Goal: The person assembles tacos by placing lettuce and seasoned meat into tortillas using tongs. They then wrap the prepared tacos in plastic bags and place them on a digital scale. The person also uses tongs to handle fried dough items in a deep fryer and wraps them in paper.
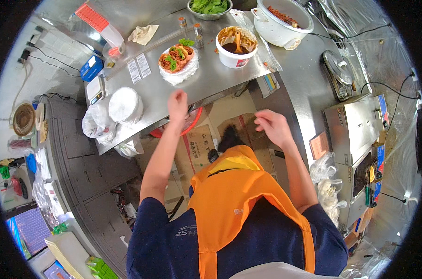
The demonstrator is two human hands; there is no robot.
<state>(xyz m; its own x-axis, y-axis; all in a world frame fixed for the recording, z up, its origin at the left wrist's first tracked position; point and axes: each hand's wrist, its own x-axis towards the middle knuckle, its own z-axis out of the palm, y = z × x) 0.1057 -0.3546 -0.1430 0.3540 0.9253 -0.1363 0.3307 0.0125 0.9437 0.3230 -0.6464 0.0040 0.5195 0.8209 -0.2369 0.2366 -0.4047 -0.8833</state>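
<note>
Overhead, the person in a navy shirt and orange apron (234, 195) stands at a steel counter (220, 79). Left hand (177, 104) is raised over the counter's near edge, fingers curled loosely inward, gripping nothing that I can make out; whether a small item is pinched in it cannot be told. Right hand (272, 126) hangs off the counter's corner, above cardboard boxes (220, 130) on the floor, fingers half-bent and empty. Nearest to the left hand, a little farther in on the counter, sits a plate of filled wraps (177, 58), orange-red with green leaves tucked in, on a plastic-covered dish; three look assembled and garnished, so the plating seems largely done, though neither hand touches it. Just right of the plate stands a white tub of brown sauce (236, 46) with a spoon left in it. Behind are small spice shakers (197, 30), a bowl of greens (210, 7) and a white pot (280, 18) with red filling. A stack of white lids (124, 106) lies at the left edge.
</note>
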